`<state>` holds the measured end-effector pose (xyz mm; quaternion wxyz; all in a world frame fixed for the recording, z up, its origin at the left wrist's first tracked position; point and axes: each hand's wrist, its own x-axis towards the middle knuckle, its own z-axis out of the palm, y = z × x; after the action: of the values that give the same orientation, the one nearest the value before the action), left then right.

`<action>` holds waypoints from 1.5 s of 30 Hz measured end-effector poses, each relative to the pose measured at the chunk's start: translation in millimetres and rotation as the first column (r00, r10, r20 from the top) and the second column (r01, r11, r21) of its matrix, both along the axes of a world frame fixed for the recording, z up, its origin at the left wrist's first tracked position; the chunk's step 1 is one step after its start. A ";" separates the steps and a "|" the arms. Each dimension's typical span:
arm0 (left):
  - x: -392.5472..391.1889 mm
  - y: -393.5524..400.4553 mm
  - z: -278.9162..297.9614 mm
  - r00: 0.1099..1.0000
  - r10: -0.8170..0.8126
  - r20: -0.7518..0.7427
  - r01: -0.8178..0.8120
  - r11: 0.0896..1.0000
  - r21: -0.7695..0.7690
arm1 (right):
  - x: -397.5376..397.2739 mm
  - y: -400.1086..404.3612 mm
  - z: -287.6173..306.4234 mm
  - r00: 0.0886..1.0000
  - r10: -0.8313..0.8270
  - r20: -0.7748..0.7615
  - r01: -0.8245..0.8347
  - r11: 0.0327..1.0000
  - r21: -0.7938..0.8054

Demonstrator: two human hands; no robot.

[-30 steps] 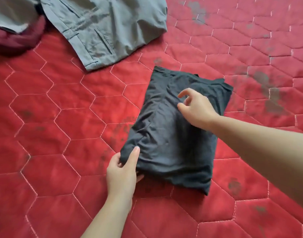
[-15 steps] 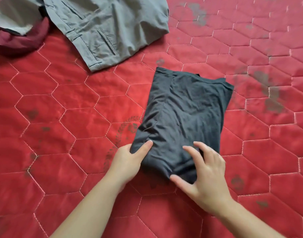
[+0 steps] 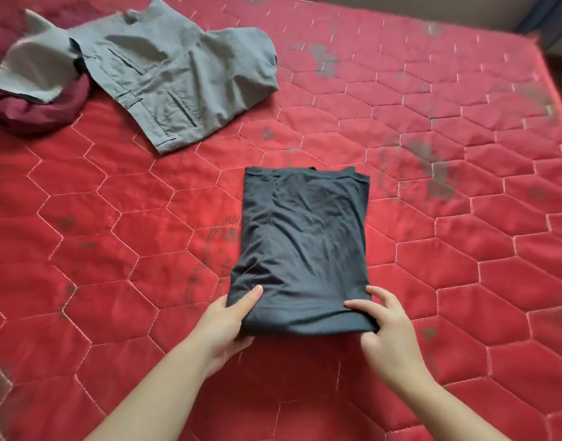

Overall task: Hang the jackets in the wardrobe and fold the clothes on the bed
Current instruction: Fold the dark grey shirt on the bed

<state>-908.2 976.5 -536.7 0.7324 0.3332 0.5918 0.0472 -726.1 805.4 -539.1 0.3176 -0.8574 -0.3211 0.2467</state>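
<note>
A dark grey garment (image 3: 305, 246) lies folded into a neat rectangle in the middle of the red quilted bed (image 3: 120, 281). My left hand (image 3: 228, 323) grips its near left corner, thumb on top and fingers tucked under the fold. My right hand (image 3: 384, 326) grips the near right corner the same way, thumb pressed on the cloth. Grey trousers (image 3: 174, 78) lie spread and unfolded at the far left. A maroon garment (image 3: 37, 113) is bunched beside and partly under them.
The bed's far edge (image 3: 432, 23) runs along the top, its right edge (image 3: 559, 100) at the upper right. A blue fabric strip (image 3: 547, 14) hangs past the far right corner. Dark stains mark the quilt right of the folded garment.
My right hand came from the middle of the garment down to its near right corner. My left hand kept hold of the near left corner. The view pulled back, showing more of the bed.
</note>
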 end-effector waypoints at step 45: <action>36.1 61.0 272.8 0.824 -0.289 0.488 0.270 0.956 0.112 | 76.8 42.6 319.4 0.299 -0.080 -0.951 0.434 0.899 0.061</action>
<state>-872.1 1037.5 -263.8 0.8528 0.4064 0.3262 0.0351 -649.3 848.0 -219.7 0.6074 -0.5404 0.0282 0.5816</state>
